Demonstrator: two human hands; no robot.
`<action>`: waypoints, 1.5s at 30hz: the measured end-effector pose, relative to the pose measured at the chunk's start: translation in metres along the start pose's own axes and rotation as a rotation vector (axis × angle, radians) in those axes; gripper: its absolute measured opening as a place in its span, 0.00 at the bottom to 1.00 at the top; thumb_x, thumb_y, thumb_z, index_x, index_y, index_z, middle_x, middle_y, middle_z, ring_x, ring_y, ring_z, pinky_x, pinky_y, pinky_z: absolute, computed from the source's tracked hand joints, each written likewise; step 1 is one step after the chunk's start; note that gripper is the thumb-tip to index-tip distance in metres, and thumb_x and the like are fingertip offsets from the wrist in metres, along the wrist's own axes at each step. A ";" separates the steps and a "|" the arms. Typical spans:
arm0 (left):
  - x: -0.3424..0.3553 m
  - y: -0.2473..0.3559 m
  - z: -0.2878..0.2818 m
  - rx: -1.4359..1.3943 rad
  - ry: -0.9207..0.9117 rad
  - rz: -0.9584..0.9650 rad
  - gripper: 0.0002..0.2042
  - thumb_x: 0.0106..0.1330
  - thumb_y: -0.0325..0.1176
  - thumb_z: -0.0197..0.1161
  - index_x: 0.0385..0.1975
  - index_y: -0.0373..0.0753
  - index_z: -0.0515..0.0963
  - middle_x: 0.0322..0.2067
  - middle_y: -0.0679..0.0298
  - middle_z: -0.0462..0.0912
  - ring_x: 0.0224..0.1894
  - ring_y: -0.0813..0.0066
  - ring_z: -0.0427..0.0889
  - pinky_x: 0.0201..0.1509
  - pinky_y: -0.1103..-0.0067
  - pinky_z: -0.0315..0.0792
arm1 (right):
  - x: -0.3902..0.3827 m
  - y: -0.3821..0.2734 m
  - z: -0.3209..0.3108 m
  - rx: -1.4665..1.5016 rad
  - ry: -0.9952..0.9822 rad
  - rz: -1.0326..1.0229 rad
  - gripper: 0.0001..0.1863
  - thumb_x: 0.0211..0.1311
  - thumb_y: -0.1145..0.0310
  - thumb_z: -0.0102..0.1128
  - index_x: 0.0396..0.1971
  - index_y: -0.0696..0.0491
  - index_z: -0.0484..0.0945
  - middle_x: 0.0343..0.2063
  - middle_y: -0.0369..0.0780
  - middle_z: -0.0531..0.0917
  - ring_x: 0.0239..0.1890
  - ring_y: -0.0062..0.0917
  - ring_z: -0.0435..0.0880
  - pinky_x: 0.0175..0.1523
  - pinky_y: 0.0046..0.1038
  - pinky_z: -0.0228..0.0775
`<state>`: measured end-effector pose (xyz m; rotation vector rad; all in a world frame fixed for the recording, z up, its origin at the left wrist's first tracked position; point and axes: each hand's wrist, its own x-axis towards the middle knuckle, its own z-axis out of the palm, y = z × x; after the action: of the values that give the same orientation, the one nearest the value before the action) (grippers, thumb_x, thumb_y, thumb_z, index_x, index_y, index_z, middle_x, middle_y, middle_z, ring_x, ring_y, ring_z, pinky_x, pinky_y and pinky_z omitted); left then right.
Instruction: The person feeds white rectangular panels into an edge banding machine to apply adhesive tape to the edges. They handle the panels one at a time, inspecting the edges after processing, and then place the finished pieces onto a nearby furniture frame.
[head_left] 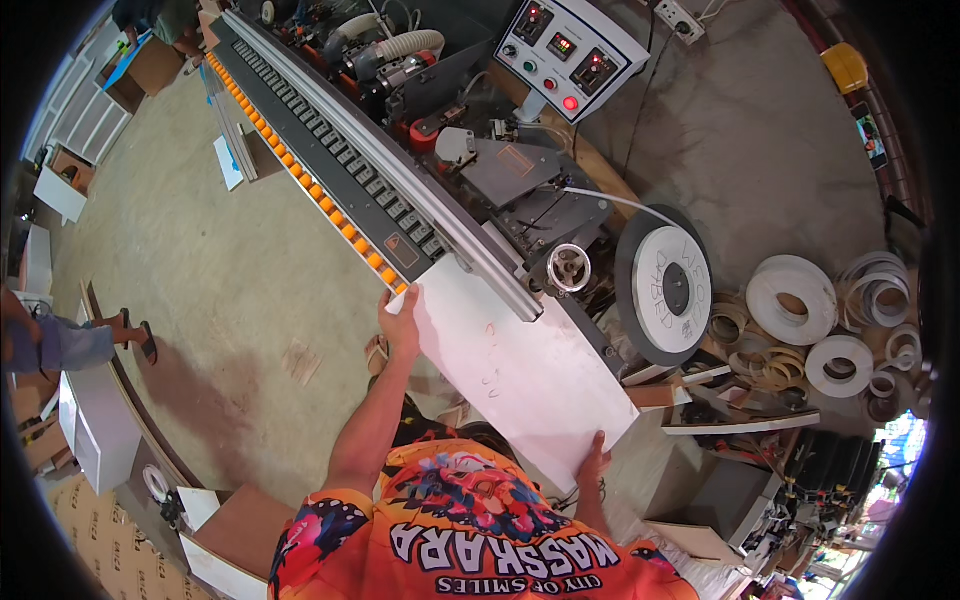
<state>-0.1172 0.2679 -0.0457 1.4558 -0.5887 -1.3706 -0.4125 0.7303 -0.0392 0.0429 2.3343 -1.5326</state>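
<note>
Left hand (400,325) rests at the left edge of a white board (510,350), thumb near the edge, fingers bent along the outside; its underside grip cannot be told. Right hand (594,462) meets the near edge toward the right end, thumb up on the face, fingers largely hidden; whether they pinch cannot be told.

Board location: at the near end of a long machine, beside the last orange rollers (300,172), partly under a metal beam (440,215).

Handling, by judgement: stiff, flat, manageable for two hands; smooth face likely slippery, corners liable to chip. Best hold: opposite edges, thumbs above, fingers beneath.

Writing: faint reddish marks on the board; dark handwriting on the white reel (655,290); large lettering on the orange shirt (480,500). Brand on the board: none discernible.
</note>
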 end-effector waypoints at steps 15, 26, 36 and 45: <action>0.016 -0.006 0.000 0.150 0.097 0.143 0.31 0.64 0.53 0.75 0.50 0.31 0.72 0.45 0.56 0.80 0.46 0.70 0.78 0.53 0.74 0.74 | -0.011 -0.064 0.039 -0.269 0.054 -0.033 0.44 0.69 0.42 0.63 0.65 0.69 0.69 0.58 0.53 0.80 0.55 0.39 0.81 0.62 0.38 0.72; 0.040 0.009 -0.003 0.202 0.157 0.157 0.33 0.62 0.50 0.77 0.51 0.31 0.68 0.43 0.54 0.80 0.43 0.71 0.80 0.50 0.74 0.77 | -0.025 -0.081 0.068 -0.427 0.067 -0.087 0.45 0.68 0.37 0.60 0.60 0.70 0.74 0.52 0.56 0.84 0.52 0.43 0.83 0.59 0.41 0.73; 0.054 0.038 -0.003 0.293 0.262 0.138 0.35 0.60 0.56 0.77 0.50 0.30 0.71 0.42 0.53 0.82 0.42 0.66 0.81 0.50 0.71 0.77 | -0.023 -0.077 0.086 -0.609 0.083 -0.010 0.55 0.66 0.30 0.54 0.68 0.72 0.62 0.59 0.65 0.76 0.63 0.54 0.77 0.66 0.45 0.67; 0.083 0.041 -0.008 0.254 0.316 0.110 0.38 0.57 0.58 0.78 0.52 0.29 0.72 0.46 0.51 0.81 0.47 0.64 0.81 0.55 0.70 0.75 | -0.053 -0.066 0.079 -0.599 -0.095 -0.181 0.62 0.61 0.38 0.66 0.77 0.66 0.42 0.70 0.66 0.61 0.72 0.55 0.65 0.74 0.43 0.57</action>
<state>-0.0788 0.1835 -0.0472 1.7739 -0.6419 -0.9792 -0.3556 0.6411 0.0077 -0.3867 2.6712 -0.8206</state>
